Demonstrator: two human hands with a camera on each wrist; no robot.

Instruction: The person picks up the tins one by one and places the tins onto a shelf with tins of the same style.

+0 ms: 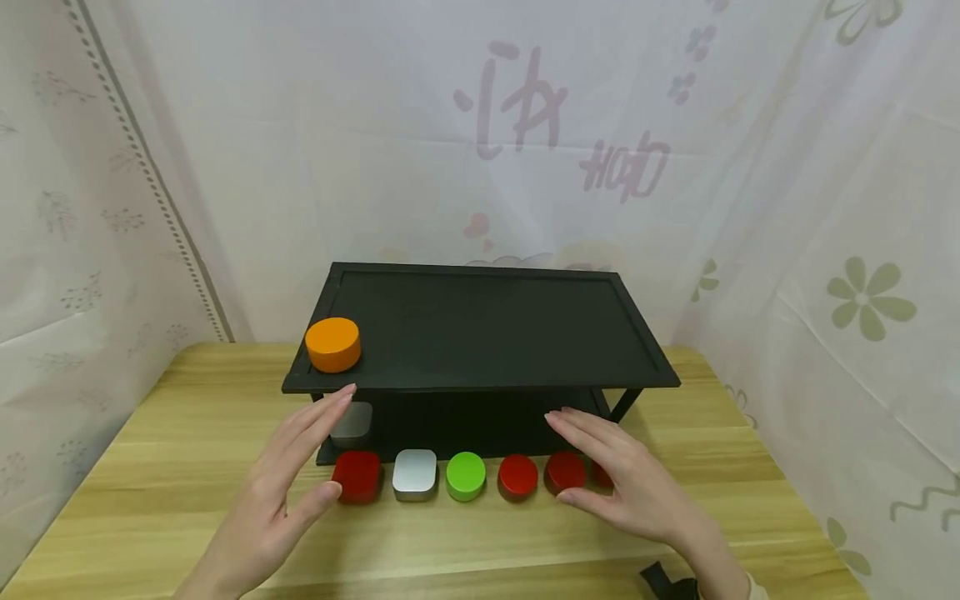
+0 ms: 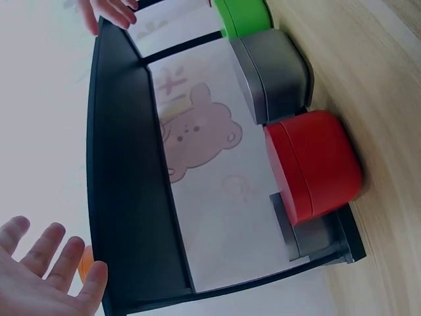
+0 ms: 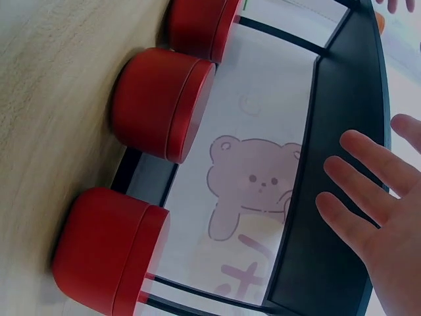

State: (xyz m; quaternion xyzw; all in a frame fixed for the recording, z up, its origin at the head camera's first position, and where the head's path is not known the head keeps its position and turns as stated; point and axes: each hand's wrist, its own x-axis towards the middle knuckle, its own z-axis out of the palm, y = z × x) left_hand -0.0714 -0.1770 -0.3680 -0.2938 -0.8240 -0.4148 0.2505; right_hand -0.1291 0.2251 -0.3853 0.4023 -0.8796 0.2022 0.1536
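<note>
My left hand (image 1: 273,492) is held over the left of the table with straight fingers and the thumb apart, nothing in it. Nearest to it are a red square tin (image 1: 357,477) and a grey square tin (image 1: 352,423) on the lower tier of the black two-tier shelf (image 1: 480,329). On the right, my right hand (image 1: 630,475) is also empty, its fingers extended over a red round tin (image 1: 565,472) and partly hiding another red tin (image 1: 602,477). Between the hands stand a silver square tin (image 1: 415,475), a green round tin (image 1: 465,476) and a red round tin (image 1: 517,477).
An orange round tin (image 1: 333,344) sits on the shelf's top tier at its front left corner. The tins line up along the shelf's front on a wooden table (image 1: 450,550). A printed white cloth (image 1: 360,167) hangs behind and at both sides. A black strap (image 1: 660,581) shows by my right wrist.
</note>
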